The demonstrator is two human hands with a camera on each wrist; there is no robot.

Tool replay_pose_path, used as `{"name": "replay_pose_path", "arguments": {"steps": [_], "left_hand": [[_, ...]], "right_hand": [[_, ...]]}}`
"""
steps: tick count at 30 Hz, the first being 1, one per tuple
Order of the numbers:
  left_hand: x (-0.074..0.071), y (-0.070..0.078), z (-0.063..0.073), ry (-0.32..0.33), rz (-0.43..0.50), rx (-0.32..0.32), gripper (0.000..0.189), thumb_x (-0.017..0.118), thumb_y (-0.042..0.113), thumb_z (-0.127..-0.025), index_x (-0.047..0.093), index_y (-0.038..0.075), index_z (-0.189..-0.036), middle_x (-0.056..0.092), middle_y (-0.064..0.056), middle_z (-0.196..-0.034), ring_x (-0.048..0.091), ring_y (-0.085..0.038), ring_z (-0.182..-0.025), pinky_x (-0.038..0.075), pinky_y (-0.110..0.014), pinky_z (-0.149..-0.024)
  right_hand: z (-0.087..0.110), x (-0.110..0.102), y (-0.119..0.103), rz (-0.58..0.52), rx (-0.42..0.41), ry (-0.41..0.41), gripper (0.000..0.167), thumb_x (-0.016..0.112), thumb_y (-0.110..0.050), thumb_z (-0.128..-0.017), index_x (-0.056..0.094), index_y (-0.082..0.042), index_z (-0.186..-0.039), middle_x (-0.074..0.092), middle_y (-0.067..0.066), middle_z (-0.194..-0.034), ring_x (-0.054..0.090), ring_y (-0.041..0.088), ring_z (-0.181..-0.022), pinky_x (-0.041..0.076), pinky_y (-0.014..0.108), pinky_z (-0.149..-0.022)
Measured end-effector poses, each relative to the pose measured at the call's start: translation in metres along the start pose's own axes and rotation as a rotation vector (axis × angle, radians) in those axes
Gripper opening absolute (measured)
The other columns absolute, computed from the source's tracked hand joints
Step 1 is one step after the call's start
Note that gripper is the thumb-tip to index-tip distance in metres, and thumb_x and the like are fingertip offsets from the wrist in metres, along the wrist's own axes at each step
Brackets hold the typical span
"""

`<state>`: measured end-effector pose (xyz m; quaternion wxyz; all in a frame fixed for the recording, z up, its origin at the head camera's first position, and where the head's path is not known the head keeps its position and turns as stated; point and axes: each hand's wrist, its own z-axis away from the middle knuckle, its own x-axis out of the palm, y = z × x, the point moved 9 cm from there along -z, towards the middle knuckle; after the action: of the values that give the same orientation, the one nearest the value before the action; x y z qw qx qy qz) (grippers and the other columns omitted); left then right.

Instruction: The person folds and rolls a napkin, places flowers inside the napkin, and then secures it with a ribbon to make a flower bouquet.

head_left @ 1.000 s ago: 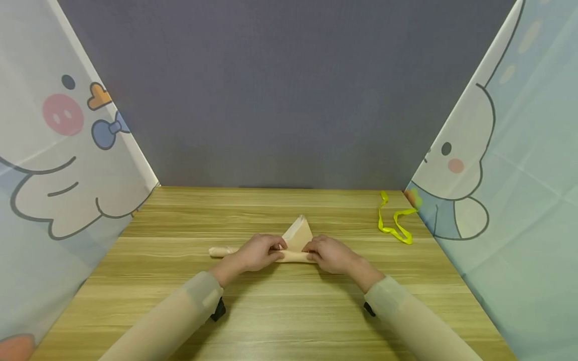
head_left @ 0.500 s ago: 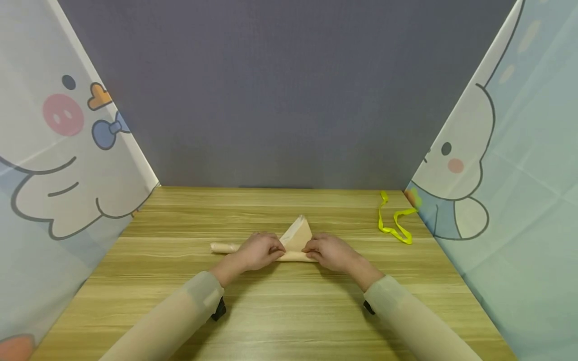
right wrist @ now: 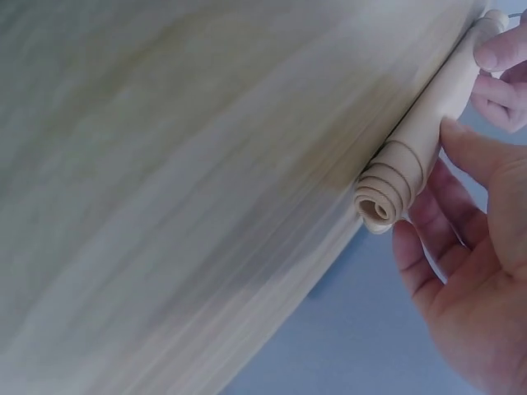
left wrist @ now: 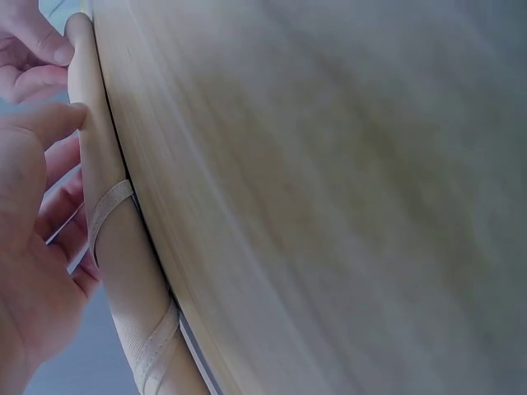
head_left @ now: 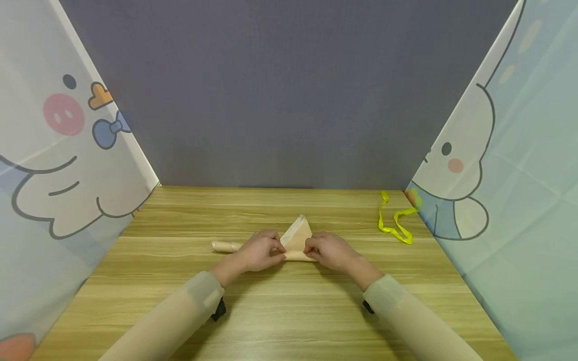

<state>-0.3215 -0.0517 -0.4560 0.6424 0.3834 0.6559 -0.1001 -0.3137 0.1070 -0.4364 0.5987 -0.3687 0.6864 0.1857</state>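
Observation:
A beige cloth [head_left: 300,239] lies rolled into a slim tube across the middle of the table, with a triangular flap standing out on its far side. My left hand [head_left: 262,250] pinches the roll left of the flap, thumb on the near side. On the right of the flap, my right hand [head_left: 333,251] holds the roll between thumb and fingers. Stitched edges spiral around the rolled cloth [left wrist: 107,156] in the left wrist view. In the right wrist view the rolled cloth [right wrist: 424,123] shows its coiled right end, hidden behind my hand in the head view.
A crumpled yellow ribbon [head_left: 384,198] lies at the back right of the wooden table [head_left: 289,311]. A dark grey panel [head_left: 289,95] rises behind the table, and cartoon-printed cloth sheets hang on both sides.
The roll has crept slightly away from me and its left end has shifted a little to the right. Both hands keep hold of it, with small finger movements.

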Motion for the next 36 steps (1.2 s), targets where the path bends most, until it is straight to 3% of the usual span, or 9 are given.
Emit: {"name": "replay_pose_path", "arguments": {"steps": [3,9,18,26,29,33,36], "left_hand": [[0.0,0.0,0.0,-0.004,0.001,-0.001,0.018,0.08,0.033,-0.102,0.087,0.019,-0.111,0.062,0.011,-0.099,0.056,-0.01,-0.093,0.043,-0.034,-0.086],[0.001,-0.003,0.0,-0.028,0.008,-0.021,0.019,0.084,0.033,-0.1,0.086,0.02,-0.113,0.062,0.011,-0.101,0.058,-0.012,-0.098,0.042,-0.034,-0.086],[0.001,-0.002,0.002,-0.036,0.014,-0.017,0.022,0.08,0.033,-0.103,0.086,0.018,-0.117,0.066,0.009,-0.102,0.06,-0.013,-0.098,0.044,-0.036,-0.086],[0.0,-0.003,0.003,-0.029,0.067,-0.005,0.02,0.074,0.03,-0.107,0.086,0.016,-0.116,0.076,0.004,-0.105,0.068,-0.015,-0.095,0.051,-0.053,-0.096],[0.001,-0.004,0.002,-0.035,0.076,-0.017,0.02,0.073,0.027,-0.108,0.085,0.015,-0.118,0.08,0.001,-0.11,0.073,-0.018,-0.101,0.054,-0.053,-0.1],[0.004,-0.008,-0.001,-0.032,0.122,-0.034,0.021,0.073,0.025,-0.108,0.079,0.014,-0.125,0.079,0.002,-0.101,0.071,-0.011,-0.085,0.058,-0.037,-0.086],[0.004,-0.008,-0.003,-0.024,0.142,-0.038,0.018,0.073,0.023,-0.108,0.073,0.019,-0.125,0.074,0.006,-0.088,0.062,-0.008,-0.07,0.055,-0.034,-0.074]], "right_hand": [[0.001,0.001,0.003,-0.016,0.029,-0.032,0.003,0.083,-0.02,-0.1,0.081,-0.019,-0.099,0.074,-0.006,-0.098,0.066,0.011,-0.088,0.057,0.029,-0.076],[0.004,0.005,0.009,-0.065,0.113,-0.094,0.016,0.09,-0.027,-0.094,0.083,-0.019,-0.106,0.072,-0.008,-0.104,0.066,0.012,-0.097,0.059,0.035,-0.088],[0.002,0.004,0.007,-0.076,0.089,-0.077,0.007,0.084,-0.023,-0.099,0.082,-0.019,-0.105,0.075,-0.007,-0.101,0.065,0.009,-0.09,0.057,0.032,-0.081],[0.003,0.008,0.013,-0.109,0.13,-0.12,0.006,0.078,-0.02,-0.104,0.081,-0.019,-0.109,0.079,-0.005,-0.107,0.069,0.011,-0.094,0.058,0.037,-0.086],[0.004,0.012,0.018,-0.15,0.166,-0.143,0.008,0.076,-0.02,-0.105,0.081,-0.019,-0.111,0.079,-0.006,-0.107,0.069,0.01,-0.094,0.058,0.037,-0.086],[0.004,0.014,0.02,-0.194,0.179,-0.148,0.009,0.076,-0.018,-0.105,0.076,-0.02,-0.114,0.08,-0.003,-0.106,0.073,0.014,-0.096,0.06,0.038,-0.086],[0.004,0.013,0.017,-0.191,0.14,-0.132,0.011,0.075,-0.015,-0.105,0.071,-0.021,-0.114,0.081,0.001,-0.108,0.077,0.019,-0.101,0.062,0.041,-0.087]]}}
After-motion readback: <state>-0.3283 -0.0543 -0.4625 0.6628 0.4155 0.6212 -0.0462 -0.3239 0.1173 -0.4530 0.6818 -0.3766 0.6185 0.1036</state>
